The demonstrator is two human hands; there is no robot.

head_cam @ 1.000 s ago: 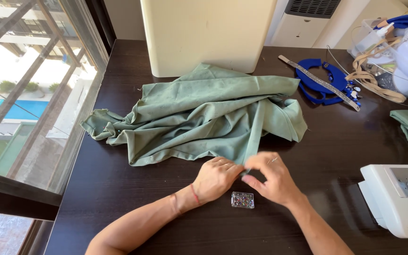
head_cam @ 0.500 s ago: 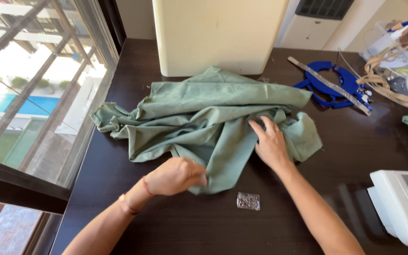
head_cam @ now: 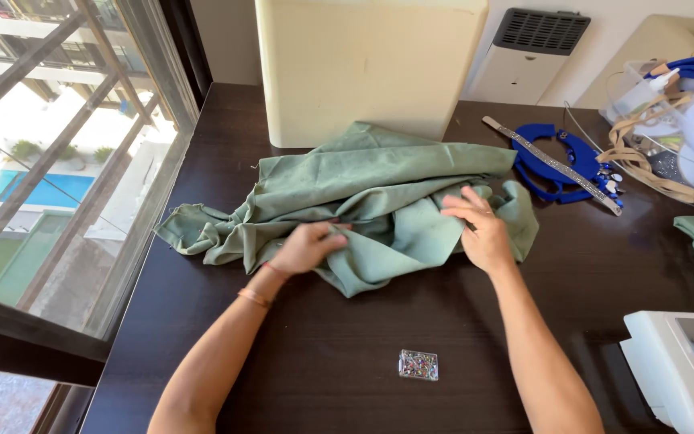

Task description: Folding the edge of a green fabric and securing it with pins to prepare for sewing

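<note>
Dark wood table [head_cam: 347, 370] by the window. On it: crumpled green cloth [head_cam: 379, 201] mid-table, small clear pin box [head_cam: 418, 364] near the front edge — well apart from the cloth. Cream case [head_cam: 367, 68] at the back, blue strap bundle [head_cam: 560, 161] right of it, white sewing machine [head_cam: 684, 366] at front right.

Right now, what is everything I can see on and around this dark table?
green cloth: one, sage green, crumpled mid-table
pin box: one, clear, coloured pins inside, near front edge
cream case: one, cream, back of table
blue straps: one bundle, blue, right of the cloth
studded strip: one, silver, lying across the straps
sewing machine: one, white, right front corner
heater: one, white, against the wall
window: one, left side
left hand: one, on the cloth, grip closed on a fold
right hand: one, flat on the cloth
</note>
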